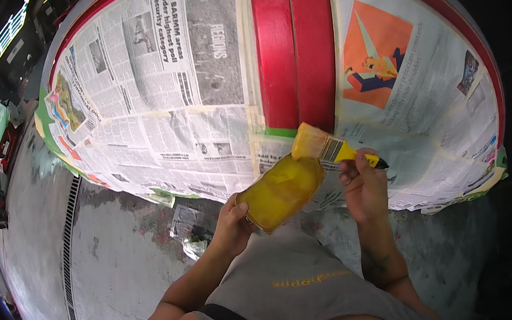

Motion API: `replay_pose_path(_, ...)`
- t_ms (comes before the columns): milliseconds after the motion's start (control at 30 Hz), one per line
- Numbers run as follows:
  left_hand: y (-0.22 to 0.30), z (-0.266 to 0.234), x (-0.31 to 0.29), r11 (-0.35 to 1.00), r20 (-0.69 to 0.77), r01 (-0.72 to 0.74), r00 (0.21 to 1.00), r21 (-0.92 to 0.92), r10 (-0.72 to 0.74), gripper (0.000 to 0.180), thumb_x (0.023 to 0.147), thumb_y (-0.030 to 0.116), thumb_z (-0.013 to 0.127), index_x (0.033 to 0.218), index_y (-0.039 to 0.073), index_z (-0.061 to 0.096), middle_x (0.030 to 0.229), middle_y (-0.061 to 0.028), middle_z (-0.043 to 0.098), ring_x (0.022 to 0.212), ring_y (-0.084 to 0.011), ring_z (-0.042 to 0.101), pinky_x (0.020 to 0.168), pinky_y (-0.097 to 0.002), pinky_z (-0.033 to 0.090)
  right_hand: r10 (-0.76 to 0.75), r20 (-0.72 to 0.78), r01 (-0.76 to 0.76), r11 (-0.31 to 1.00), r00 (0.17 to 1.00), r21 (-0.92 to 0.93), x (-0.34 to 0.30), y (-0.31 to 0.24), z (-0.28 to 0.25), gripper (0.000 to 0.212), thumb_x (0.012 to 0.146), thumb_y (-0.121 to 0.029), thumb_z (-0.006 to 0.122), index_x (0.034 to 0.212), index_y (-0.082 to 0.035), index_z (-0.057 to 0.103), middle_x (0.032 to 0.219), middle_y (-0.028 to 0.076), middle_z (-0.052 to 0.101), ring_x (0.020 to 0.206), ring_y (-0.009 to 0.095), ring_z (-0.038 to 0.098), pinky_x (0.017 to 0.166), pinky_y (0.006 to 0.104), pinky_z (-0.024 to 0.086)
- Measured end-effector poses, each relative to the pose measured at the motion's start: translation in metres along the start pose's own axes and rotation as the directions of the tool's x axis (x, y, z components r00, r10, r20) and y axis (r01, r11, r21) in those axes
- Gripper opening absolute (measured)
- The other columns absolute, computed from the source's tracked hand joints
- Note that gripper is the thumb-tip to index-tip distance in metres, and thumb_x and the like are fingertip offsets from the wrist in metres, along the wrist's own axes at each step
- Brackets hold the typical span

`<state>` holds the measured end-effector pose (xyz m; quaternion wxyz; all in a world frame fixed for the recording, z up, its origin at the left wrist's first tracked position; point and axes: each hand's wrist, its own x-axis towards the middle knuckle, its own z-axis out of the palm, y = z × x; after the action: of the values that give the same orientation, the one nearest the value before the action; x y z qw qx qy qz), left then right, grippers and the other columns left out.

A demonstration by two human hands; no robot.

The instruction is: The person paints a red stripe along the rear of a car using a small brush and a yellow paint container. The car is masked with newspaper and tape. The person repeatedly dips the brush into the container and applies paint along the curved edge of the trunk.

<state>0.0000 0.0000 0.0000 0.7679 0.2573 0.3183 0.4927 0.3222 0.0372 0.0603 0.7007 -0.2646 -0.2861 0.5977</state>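
My left hand [232, 227] grips the near-left end of a shallow, boxy container [270, 227] with yellow liquid [281, 185] in it. Between the fingers of my right hand [365, 190] is a flat paintbrush [332, 149] with a yellow, black-tipped handle and a metal band. Its bristles are coated yellow and point up and left, at the container's far right corner; whether they touch the rim I cannot tell. Just beyond them runs a glossy red strip [290, 47] on a large vehicle-like body, with green at its lower end.
Newspaper sheets [162, 75] taped along their edges cover the body left of the strip, and more newspaper [417, 121] covers the right side. Crumpled paper and plastic [193, 231] lie on the grey concrete floor [119, 241]. A drain grate [70, 247] runs along the left.
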Motion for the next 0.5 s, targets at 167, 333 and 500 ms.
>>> replay_pose_path(167, 0.008, -0.023, 0.013, 1.000, 0.042, -0.003, 0.999, -0.006, 0.003, 0.073, 0.097, 0.042, 0.082, 0.149, 0.000, 0.052, 0.142, -0.0159, 0.067, 0.129, -0.0297, 0.070, 0.104, -0.0538, 0.063, -0.512, 0.241, 0.562, 0.693, 0.824, -0.451, 0.065, -0.033, 0.074, 0.025, 0.101, 0.003, 0.081, 0.122, 0.001, 0.068, 0.123, 0.021, 0.079, 0.105, 0.026, 0.079, 0.091, 0.0387, 0.065)
replay_pose_path(333, 0.030, -0.054, 0.006, 0.998, 0.040, -0.055, 0.998, 0.001, 0.055, 0.075, 0.095, 0.043, 0.083, 0.148, -0.002, 0.053, 0.143, -0.0165, 0.066, 0.130, -0.0301, 0.070, 0.103, -0.0530, 0.063, -0.448, 0.814, 0.855, -0.179, 0.369, -0.486, 0.126, -0.039, 0.114, 0.031, 0.092, 0.008, 0.086, 0.118, 0.001, 0.072, 0.124, 0.020, 0.080, 0.109, 0.032, 0.079, 0.096, 0.0406, 0.063)
replay_pose_path(500, 0.041, -0.076, -0.002, 0.994, 0.072, -0.104, 0.992, -0.032, 0.106, 0.076, 0.094, 0.044, 0.084, 0.146, -0.003, 0.056, 0.140, -0.0158, 0.068, 0.128, -0.0289, 0.069, 0.105, -0.0509, 0.060, -0.315, 0.886, 0.874, -0.240, 0.340, -0.421, 0.113, -0.056, 0.127, 0.029, 0.091, 0.008, 0.086, 0.116, -0.001, 0.073, 0.125, 0.018, 0.080, 0.110, 0.034, 0.080, 0.097, 0.0386, 0.062)
